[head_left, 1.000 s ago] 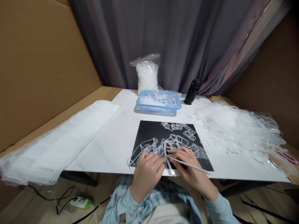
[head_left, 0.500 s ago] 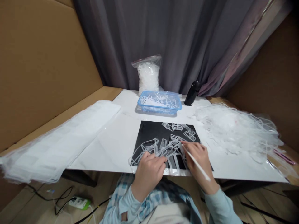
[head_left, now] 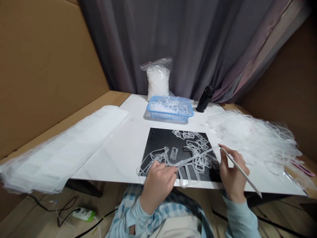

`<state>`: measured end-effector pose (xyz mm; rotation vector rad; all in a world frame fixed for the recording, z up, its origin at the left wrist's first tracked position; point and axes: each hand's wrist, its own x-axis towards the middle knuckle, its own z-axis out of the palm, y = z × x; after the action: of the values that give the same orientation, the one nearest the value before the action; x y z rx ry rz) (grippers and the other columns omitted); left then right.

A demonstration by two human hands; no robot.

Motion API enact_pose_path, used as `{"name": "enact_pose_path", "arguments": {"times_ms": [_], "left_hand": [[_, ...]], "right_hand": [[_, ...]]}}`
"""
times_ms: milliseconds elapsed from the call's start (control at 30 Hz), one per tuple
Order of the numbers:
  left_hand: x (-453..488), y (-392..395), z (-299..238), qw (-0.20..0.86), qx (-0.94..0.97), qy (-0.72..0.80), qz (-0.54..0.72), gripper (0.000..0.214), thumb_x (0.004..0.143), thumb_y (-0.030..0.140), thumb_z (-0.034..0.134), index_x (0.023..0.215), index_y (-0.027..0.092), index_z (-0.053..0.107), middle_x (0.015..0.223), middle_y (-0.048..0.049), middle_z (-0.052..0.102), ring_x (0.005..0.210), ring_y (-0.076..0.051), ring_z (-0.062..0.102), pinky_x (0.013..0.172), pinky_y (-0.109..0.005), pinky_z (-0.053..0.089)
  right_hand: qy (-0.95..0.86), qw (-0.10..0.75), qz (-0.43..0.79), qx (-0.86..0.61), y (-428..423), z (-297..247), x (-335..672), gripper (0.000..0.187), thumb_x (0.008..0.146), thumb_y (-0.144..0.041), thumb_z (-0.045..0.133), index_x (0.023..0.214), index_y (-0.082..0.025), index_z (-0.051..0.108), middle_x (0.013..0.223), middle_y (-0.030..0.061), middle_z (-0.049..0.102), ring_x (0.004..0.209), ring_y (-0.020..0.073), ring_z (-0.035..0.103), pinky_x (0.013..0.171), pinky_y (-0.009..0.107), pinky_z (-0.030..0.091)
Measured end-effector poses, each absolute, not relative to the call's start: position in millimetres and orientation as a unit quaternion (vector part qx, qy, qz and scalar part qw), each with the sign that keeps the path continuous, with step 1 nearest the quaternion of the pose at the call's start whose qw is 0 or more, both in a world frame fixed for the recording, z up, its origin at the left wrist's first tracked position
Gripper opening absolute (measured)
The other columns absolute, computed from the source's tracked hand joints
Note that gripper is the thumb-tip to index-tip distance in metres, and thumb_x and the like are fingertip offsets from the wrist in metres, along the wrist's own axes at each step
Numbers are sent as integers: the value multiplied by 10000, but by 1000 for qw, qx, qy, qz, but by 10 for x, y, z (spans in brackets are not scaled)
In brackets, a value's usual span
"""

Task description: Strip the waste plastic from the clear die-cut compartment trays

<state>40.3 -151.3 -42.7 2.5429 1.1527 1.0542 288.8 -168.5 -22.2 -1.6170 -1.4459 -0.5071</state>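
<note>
My left hand [head_left: 159, 177] is closed at the near edge of a black mat [head_left: 159, 138], its fingers pressed onto a tangle of translucent plastic frames [head_left: 156, 157]. My right hand [head_left: 234, 172] is off the mat's right side, pinching a slim white pen-like tool [head_left: 244, 173] that slants down to the right. From its fingertips a thin plastic strip [head_left: 198, 157] stretches back towards my left hand. Loose rectangular outlines [head_left: 201, 162] lie beneath the strip. A small clear piece with a hole [head_left: 174, 153] lies on the mat.
A blue basket [head_left: 169, 116] of white pieces stands behind the mat, a filled zip bag [head_left: 158, 81] beyond it. Near the basket is a black bottle [head_left: 205, 99]. Stacked translucent sheets [head_left: 69, 147] lie left; a heap of plastic scraps [head_left: 250, 135] lies right.
My right hand has moved right, off the mat, with the white tool, drawing the strip out straight. The outlines under it have shifted and spread rightward. My left hand has stayed put.
</note>
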Motion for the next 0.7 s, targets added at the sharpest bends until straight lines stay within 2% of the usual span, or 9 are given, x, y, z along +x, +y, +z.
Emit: {"name": "enact_pose_path", "arguments": {"times_ms": [133, 233, 400, 567, 700], "left_hand": [[393, -1513, -436, 83, 851, 386, 347, 237, 934, 126, 429, 841, 202, 633, 699, 21, 671, 638, -165, 543, 678, -342, 315], [389, -1509, -445, 87, 850, 385, 349, 235, 934, 124, 431, 849, 202, 636, 701, 20, 672, 639, -165, 546, 681, -346, 315], [380, -1508, -429, 95, 853, 383, 342, 233, 937, 109, 424, 878, 199, 630, 735, 17, 672, 674, -168, 546, 690, -350, 313], [389, -1485, -365, 119, 839, 413, 334, 250, 950, 95, 409, 986, 208, 629, 842, -3, 649, 799, -177, 552, 778, -363, 323], [410, -1471, -281, 112, 813, 474, 320, 235, 968, 137, 439, 1103, 221, 612, 993, -28, 638, 965, -197, 551, 887, -398, 309]], "right_hand": [[-510, 510, -226, -654, -1703, -159, 2892, 171, 959, -266, 546, 1044, -164, 653, 1064, 132, 717, 994, 282, 660, 876, 412, 503], [-532, 522, -167, -645, -1737, -115, 2914, 167, 948, -272, 567, 1048, -178, 664, 1051, 116, 714, 991, 270, 667, 873, 398, 513], [-678, 442, 25, -586, -1769, -107, 2887, 98, 946, -275, 566, 970, -219, 643, 1066, 91, 701, 974, 246, 666, 806, 349, 530], [-722, 411, 87, -549, -1813, -121, 2705, 91, 958, -263, 549, 899, -230, 610, 1037, 84, 683, 1010, 240, 643, 844, 358, 521], [-768, 355, 170, -505, -1930, -100, 2517, 114, 976, -233, 509, 937, -232, 615, 1132, 89, 669, 1073, 220, 638, 890, 337, 525]]}}
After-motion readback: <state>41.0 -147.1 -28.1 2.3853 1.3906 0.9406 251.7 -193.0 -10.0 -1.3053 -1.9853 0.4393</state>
